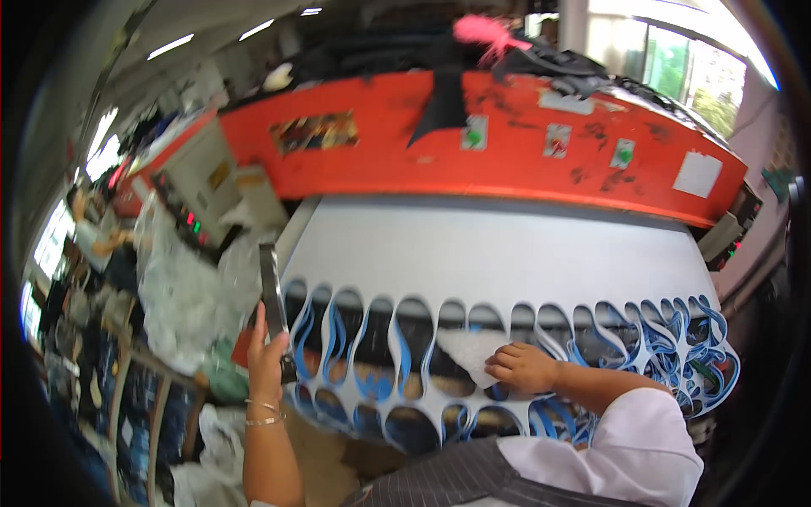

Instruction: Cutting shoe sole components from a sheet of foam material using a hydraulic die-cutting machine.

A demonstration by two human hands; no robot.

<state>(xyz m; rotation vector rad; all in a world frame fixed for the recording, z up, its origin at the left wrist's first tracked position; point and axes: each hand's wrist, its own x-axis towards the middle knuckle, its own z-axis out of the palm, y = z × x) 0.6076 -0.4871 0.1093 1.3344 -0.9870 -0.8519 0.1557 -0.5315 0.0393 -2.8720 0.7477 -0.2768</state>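
Note:
My left hand (267, 359) is closed around a narrow, upright metal band (272, 287), perhaps a cutting die seen edge-on. The band stands beside the left edge of a wide white sheet (490, 241) with blue undersides and rows of rounded cut-outs. My right hand (522, 368) is over the cut part of the sheet, its fingers curled on a crumpled whitish piece (473, 351), perhaps a rag. Dark surface shows through the holes. At the right end the cut strips (676, 355) tangle and curl.
A long red machine beam (389, 152) with green and red buttons spans the far side. Dark scraps (363, 55) and a pink bundle (486, 34) lie on top. Clear plastic bags (182, 296) and a grey control box (198, 182) stand left. Another person (97, 232) is at the far left.

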